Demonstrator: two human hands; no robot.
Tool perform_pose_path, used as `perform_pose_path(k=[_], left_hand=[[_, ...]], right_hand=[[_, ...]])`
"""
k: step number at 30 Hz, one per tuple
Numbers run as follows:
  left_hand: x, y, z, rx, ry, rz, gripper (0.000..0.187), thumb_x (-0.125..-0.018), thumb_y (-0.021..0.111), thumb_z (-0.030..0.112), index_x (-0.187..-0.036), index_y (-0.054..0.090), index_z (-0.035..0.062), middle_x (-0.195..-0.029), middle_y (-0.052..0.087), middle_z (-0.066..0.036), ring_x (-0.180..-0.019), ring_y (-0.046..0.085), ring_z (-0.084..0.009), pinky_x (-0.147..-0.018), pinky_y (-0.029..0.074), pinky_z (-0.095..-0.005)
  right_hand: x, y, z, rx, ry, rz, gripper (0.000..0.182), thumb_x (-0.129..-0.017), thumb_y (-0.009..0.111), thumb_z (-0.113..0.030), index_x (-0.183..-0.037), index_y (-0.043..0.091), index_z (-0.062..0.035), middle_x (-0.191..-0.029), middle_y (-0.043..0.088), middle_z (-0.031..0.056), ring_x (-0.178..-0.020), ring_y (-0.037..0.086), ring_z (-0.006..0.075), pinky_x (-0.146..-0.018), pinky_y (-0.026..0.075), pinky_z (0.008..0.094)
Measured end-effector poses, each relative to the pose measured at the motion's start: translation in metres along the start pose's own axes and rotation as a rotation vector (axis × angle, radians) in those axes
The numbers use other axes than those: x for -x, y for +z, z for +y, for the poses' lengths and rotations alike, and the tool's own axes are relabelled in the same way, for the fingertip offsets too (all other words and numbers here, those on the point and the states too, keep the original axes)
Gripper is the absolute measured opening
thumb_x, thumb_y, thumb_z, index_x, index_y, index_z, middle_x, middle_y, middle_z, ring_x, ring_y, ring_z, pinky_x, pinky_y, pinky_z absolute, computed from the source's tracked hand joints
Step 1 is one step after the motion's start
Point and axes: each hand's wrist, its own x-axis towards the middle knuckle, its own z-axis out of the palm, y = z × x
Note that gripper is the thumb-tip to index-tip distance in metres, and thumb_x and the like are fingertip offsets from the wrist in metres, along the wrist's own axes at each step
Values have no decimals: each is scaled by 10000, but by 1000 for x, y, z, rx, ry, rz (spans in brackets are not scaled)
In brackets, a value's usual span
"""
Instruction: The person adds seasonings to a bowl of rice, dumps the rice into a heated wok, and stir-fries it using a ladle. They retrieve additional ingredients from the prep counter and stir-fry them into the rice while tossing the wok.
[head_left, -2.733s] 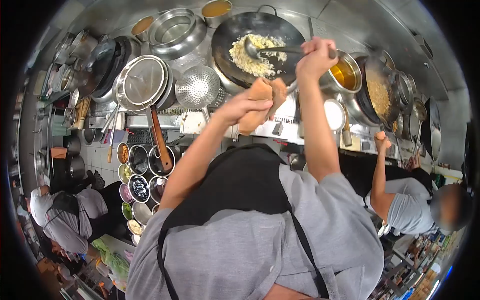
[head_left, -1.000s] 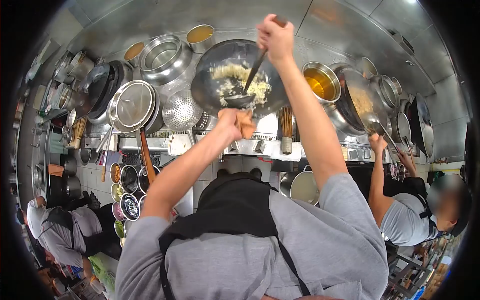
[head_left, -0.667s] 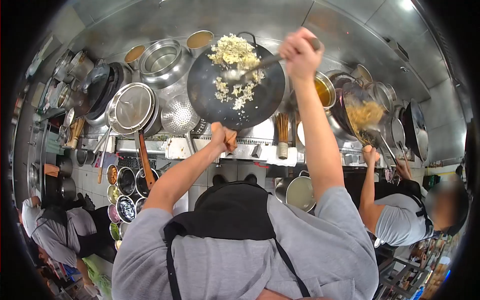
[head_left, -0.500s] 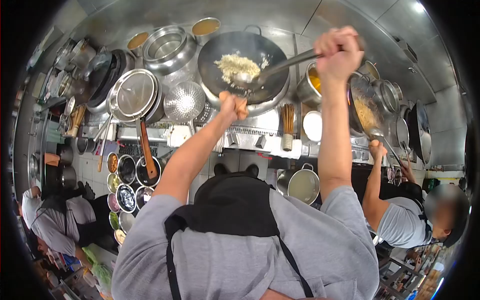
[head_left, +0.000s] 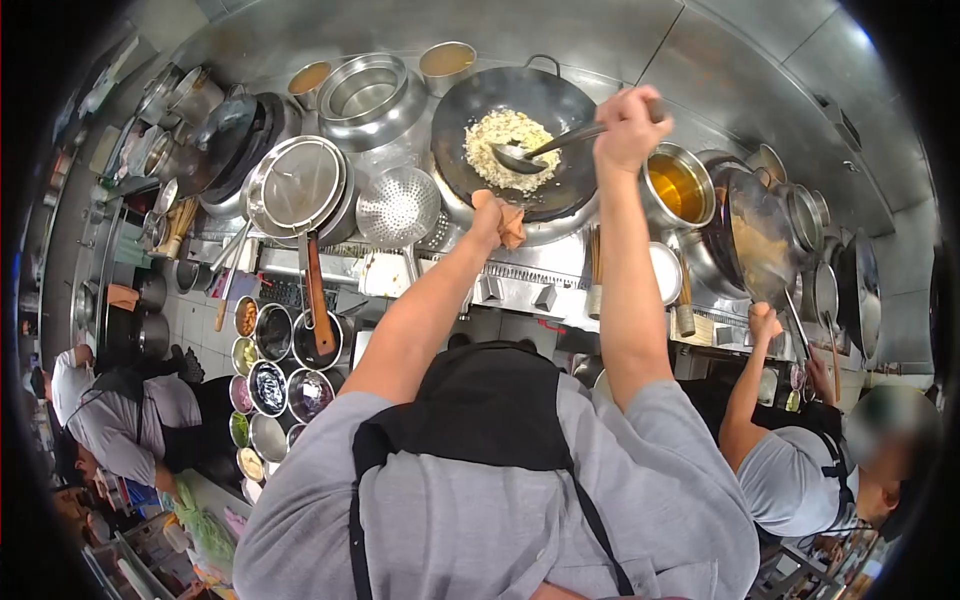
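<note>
A dark wok [head_left: 572,105] sits on the range before me with fried rice [head_left: 485,135] spread in its middle. My left hand [head_left: 488,212] is closed on a brownish-orange cloth [head_left: 511,230] at the wok's near rim; the rim under it is hidden. My right hand [head_left: 630,130], raised over the wok's right side, grips the long handle of a ladle [head_left: 518,160]. The ladle's bowl rests among the rice, its handle slanting up to the right.
A pot of orange-yellow liquid [head_left: 678,190] stands right of the wok. To the left lie a perforated skimmer [head_left: 398,205] and a mesh strainer [head_left: 293,187]. A co-worker [head_left: 800,470] handles another wok [head_left: 755,235] at right. Several ingredient bowls [head_left: 268,388] stand at lower left.
My right hand has come lower and left, and the ladle's bowl has moved into the middle of the rice. The rice lies more gathered and rounder. The whole view has shifted.
</note>
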Motion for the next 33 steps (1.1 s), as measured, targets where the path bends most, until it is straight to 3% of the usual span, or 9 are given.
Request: perform_pose_path(k=[4,5,7,10,13,19,24,27,33], left_hand=[[-8,2,-1,59,-34,54,185,-949,498,230,-973,578,64,-849,660,-96,-732,661,-247,-677,546,-417],[-1,0,1,28,-52,-14,180,-946,509,241,-953,591,82,-837,663,-84,-726,662,-234,-677,547,-404],[31,2,14,-71,-78,-71,183,-926,586,296,-928,612,115,-844,666,-44,-735,659,-204,-693,547,-359],[62,-20,8,-53,-60,-84,279,-930,591,358,-1067,586,115,-977,661,-58,-831,659,-215,-737,553,-392],[96,-32,-13,94,50,-54,371,-932,588,417,-1135,583,107,-1011,656,-56,-869,653,-207,-763,545,-375],[89,21,16,11,37,102,510,-979,459,536,-1181,578,82,-1014,665,-81,-849,666,-211,-748,548,-380],[16,33,8,88,105,226,374,-947,552,350,-1116,532,17,-992,658,-106,-832,687,-238,-669,587,-415],[-42,6,-16,155,146,452,511,-877,588,143,-1269,350,-81,-1069,602,-203,-753,693,-311,-608,615,-452],[31,36,0,166,2,184,226,-953,419,136,-1039,513,-51,-934,648,-183,-680,671,-309,-487,573,-455]], right_hand=[[42,32,-3,17,-294,-97,117,-710,523,76,-648,512,-23,-599,509,49,-527,472,126,-492,385,254],[47,18,16,340,-365,-280,103,-701,555,61,-642,531,-20,-608,534,42,-574,509,134,-521,397,252],[34,-5,56,496,-165,-499,84,-702,602,25,-651,553,-20,-625,553,21,-615,525,110,-558,408,247],[-2,-11,40,441,-50,-91,93,-741,615,0,-667,564,-24,-618,547,10,-620,521,93,-542,408,260],[-20,-40,-40,255,-125,-40,171,-805,572,-3,-653,513,-56,-617,512,27,-585,498,110,-493,403,282],[20,-25,36,93,-22,590,171,-826,528,6,-686,472,-73,-576,467,19,-462,428,119,-441,387,296],[94,47,39,535,-243,-8,219,-840,609,47,-675,486,-29,-669,549,23,-632,507,84,-573,396,238],[39,13,79,501,-200,24,229,-838,621,50,-669,483,-22,-642,490,-17,-622,466,71,-567,368,230],[9,-8,2,195,140,-22,210,-816,602,26,-630,519,-26,-541,505,-12,-466,459,61,-440,351,235]])
